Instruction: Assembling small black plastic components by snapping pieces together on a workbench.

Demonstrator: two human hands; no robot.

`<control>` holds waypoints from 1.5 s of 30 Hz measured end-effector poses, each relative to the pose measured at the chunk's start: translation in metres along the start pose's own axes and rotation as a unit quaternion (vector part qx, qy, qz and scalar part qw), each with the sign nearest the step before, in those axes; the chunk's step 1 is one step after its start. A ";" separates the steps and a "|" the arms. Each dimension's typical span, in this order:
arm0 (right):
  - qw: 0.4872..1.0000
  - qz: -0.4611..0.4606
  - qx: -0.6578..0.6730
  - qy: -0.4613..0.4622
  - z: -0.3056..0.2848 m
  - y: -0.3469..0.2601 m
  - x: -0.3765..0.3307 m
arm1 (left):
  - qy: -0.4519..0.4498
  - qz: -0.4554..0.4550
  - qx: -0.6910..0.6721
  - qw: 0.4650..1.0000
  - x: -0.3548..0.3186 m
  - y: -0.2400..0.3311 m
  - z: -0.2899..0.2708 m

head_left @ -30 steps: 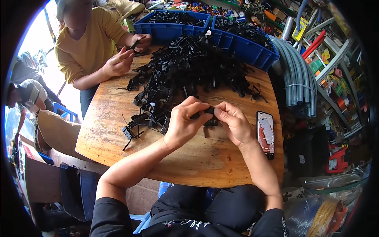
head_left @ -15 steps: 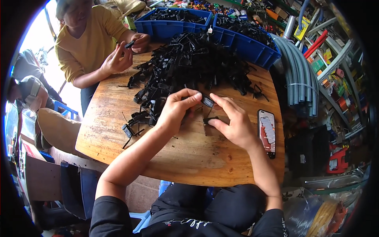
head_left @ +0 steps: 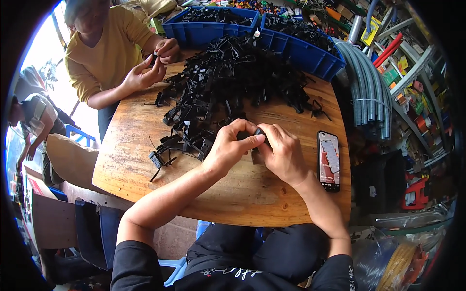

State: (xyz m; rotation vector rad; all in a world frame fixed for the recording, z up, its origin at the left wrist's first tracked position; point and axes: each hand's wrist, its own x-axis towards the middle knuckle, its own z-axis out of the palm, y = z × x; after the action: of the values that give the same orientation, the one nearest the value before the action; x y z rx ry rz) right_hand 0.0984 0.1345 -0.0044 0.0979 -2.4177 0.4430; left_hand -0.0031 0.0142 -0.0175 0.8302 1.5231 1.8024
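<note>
My left hand (head_left: 232, 147) and my right hand (head_left: 281, 151) meet over the middle of the round wooden table (head_left: 242, 194). Together they pinch a small black plastic part (head_left: 258, 133), mostly hidden by my fingers. Just beyond my hands lies a big heap of black plastic parts (head_left: 233, 72), with a few loose ones (head_left: 167, 150) to the left of my left hand.
A phone (head_left: 328, 160) lies on the table to the right of my right hand. Two blue bins (head_left: 310, 48) of black parts stand at the far edge. A person in a yellow shirt (head_left: 104, 53) works at the far left. Grey hoses (head_left: 366, 92) hang at the right.
My hands have drawn closer together, with both now closed around the small black part. The person in yellow has kept handling a part at the far side.
</note>
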 end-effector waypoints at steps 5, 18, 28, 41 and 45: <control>0.998 0.015 -0.029 -0.050 -0.002 0.001 -0.001 | -0.019 -0.038 0.042 0.998 0.000 0.002 -0.003; 0.995 0.056 -0.007 -0.085 -0.003 0.004 -0.002 | -0.009 -0.029 0.091 0.995 -0.005 0.009 0.002; 0.977 -0.087 -0.059 -0.184 0.008 0.013 -0.010 | 0.081 0.087 -0.161 0.980 0.017 0.015 -0.021; 0.974 0.087 0.136 0.159 -0.014 0.009 0.004 | -0.112 -0.085 -0.104 0.985 -0.004 0.008 0.006; 0.955 0.121 0.194 0.187 -0.004 0.000 0.004 | -0.078 -0.060 0.002 0.995 -0.010 0.011 0.005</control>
State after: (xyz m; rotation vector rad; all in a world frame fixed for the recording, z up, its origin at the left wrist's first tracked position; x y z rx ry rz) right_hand 0.0975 0.1356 0.0011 -0.1054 -1.9500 0.9569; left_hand 0.0067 0.0076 -0.0065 0.8415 1.4454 1.6109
